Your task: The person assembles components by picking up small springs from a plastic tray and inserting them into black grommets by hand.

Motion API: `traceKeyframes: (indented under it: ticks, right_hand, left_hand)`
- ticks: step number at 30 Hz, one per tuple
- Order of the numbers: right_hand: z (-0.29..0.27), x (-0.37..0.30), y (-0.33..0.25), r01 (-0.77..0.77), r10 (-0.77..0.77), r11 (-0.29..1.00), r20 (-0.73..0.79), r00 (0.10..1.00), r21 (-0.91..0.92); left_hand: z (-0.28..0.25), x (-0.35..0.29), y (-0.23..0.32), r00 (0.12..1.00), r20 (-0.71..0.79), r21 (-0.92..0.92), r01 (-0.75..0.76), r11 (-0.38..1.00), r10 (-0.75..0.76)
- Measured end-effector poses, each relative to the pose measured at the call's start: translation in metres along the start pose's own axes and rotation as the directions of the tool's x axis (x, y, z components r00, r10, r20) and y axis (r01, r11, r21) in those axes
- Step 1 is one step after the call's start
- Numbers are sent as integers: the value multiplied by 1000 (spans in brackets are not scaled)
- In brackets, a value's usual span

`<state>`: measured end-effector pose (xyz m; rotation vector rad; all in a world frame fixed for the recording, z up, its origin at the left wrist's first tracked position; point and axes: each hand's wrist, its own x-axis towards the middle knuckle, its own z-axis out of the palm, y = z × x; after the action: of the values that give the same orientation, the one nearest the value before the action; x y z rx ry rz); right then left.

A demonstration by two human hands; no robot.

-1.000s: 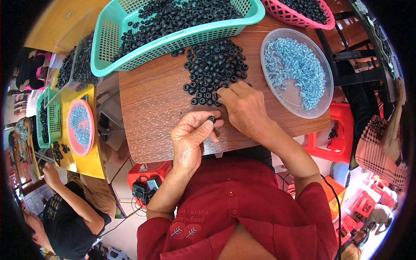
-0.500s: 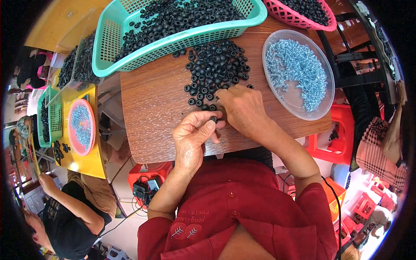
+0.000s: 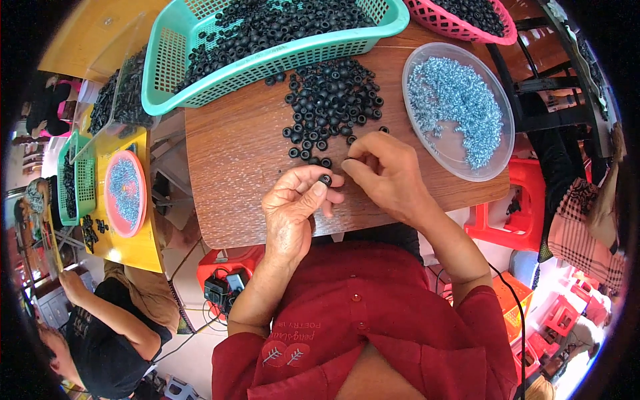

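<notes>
Between the thumb and fingers of my left hand (image 3: 291,207) is a small black cap (image 3: 325,180), round with a hole facing up. My right hand (image 3: 389,172) is just to its right over the table, thumb and index finger pinched together. Whatever sits in that pinch is too small to make out. Beyond both hands lies a loose pile of the same black caps (image 3: 333,97) on the brown wooden table (image 3: 233,167). To the right, a round clear plastic lid (image 3: 445,163) holds many small shiny silver-blue pieces (image 3: 477,110).
A teal perforated basket (image 3: 267,70) full of black caps stands at the table's far side. A pink basket (image 3: 433,20) with more caps is at the far right. At left, a co-worker (image 3: 110,320) sits by a yellow table (image 3: 133,250). Red stools (image 3: 490,230) stand right.
My right hand has drawn back from the edge of the pile, toward me and slightly right, with its fingers pinched. My left hand still holds the black cap, shifted only slightly.
</notes>
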<state>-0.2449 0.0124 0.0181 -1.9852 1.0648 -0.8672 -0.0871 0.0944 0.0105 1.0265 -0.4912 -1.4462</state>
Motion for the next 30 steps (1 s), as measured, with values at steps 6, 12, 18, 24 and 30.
traceKeyframes:
  ticks: [6, 12, 18, 24, 30]
  right_hand:
    - [-10, -13, -22, -231, 230, 849, 61, 971, 475]
    - [-9, -18, -20, -91, 97, 811, 21, 995, 578]
    - [-14, -24, -15, 11, 1, 898, -28, 1000, 439]
    - [-16, -27, -16, 142, -105, 938, -131, 986, 315]
    - [-22, -28, -18, 104, -71, 955, -127, 989, 278]
  left_hand:
    - [3, -1, -2, 1000, 9, -11, 3, 1000, -3]
    - [16, -5, -2, 998, 29, -5, -55, 998, 56]
    - [22, -6, -2, 996, 48, 57, -75, 996, 72]
    - [25, -6, -6, 994, 62, 101, -99, 990, 93]
    - [34, -7, -5, 994, 98, 88, -64, 994, 55]
